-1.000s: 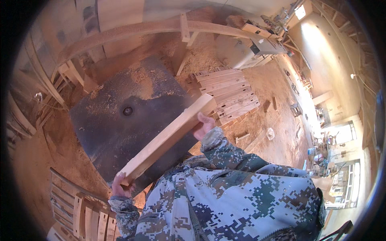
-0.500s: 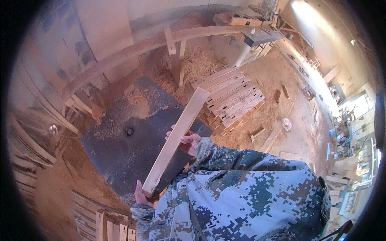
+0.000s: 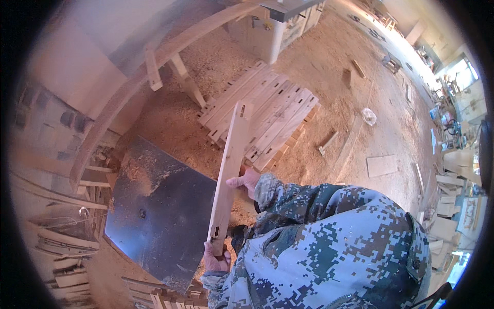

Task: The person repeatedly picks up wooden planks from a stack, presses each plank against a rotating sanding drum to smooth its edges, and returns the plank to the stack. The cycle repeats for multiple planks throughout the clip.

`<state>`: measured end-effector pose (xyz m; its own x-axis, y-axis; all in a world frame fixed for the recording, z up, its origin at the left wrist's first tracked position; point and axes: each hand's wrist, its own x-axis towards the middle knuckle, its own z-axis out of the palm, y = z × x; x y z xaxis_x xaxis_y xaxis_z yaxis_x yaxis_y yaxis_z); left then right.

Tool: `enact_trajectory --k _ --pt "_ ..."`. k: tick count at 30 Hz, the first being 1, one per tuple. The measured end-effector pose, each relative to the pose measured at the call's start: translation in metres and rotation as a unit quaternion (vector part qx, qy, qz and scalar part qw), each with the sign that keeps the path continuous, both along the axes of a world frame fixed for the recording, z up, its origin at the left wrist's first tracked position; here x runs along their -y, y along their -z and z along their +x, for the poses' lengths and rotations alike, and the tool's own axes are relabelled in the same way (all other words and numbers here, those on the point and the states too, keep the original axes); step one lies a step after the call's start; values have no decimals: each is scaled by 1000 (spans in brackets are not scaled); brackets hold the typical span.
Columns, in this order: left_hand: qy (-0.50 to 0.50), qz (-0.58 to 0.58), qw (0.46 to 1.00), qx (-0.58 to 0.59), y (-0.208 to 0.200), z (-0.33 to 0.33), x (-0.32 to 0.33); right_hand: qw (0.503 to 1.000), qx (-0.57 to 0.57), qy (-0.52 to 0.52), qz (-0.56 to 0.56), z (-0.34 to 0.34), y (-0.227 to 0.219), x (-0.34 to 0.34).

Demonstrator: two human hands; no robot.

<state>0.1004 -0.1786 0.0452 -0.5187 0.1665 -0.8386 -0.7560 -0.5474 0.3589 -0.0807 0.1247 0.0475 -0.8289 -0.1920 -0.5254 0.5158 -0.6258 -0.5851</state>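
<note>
I hold a long pale wooden slat [image 3: 229,165] with a slot cut near its lower end. It points away from me, over the edge of a dark metal table [image 3: 164,216]. My left hand [image 3: 214,259] grips the slat's near end by the slot. My right hand [image 3: 247,181] holds its right edge about midway along. Both sleeves are in blue-grey camouflage cloth. Beyond the slat's far tip lies a stack of similar slats [image 3: 267,116] on the sawdust floor.
Sawdust covers the floor [image 3: 319,67]. A curved wooden beam [image 3: 128,98] on legs runs behind the table. Loose planks [image 3: 67,247] pile up at the left. Wood scraps [image 3: 381,165] and offcuts lie at the right, with a machine base [image 3: 272,31] at the top.
The slat has swung from lying diagonally across the dark table to pointing away toward the stack of slats. My view has turned right, and both hands kept their grip.
</note>
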Motion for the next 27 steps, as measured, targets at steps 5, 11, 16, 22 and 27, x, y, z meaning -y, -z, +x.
enact_trajectory --k 5,11,16,22,27 --pt "28 13 999 35 -15 -31 -11 997 80 10 6 21 9 10" --pt "139 -13 989 -49 3 -54 13 979 147 117 76 22 49 -37" --pt "71 -27 997 -35 12 -32 43 930 239 174 217 43 93 -130" --pt "18 -75 997 7 -8 -20 49 762 246 -49 597 3 36 -223" --pt "38 -113 993 -16 -25 -22 32 762 80 47 640 -76 16 -248"
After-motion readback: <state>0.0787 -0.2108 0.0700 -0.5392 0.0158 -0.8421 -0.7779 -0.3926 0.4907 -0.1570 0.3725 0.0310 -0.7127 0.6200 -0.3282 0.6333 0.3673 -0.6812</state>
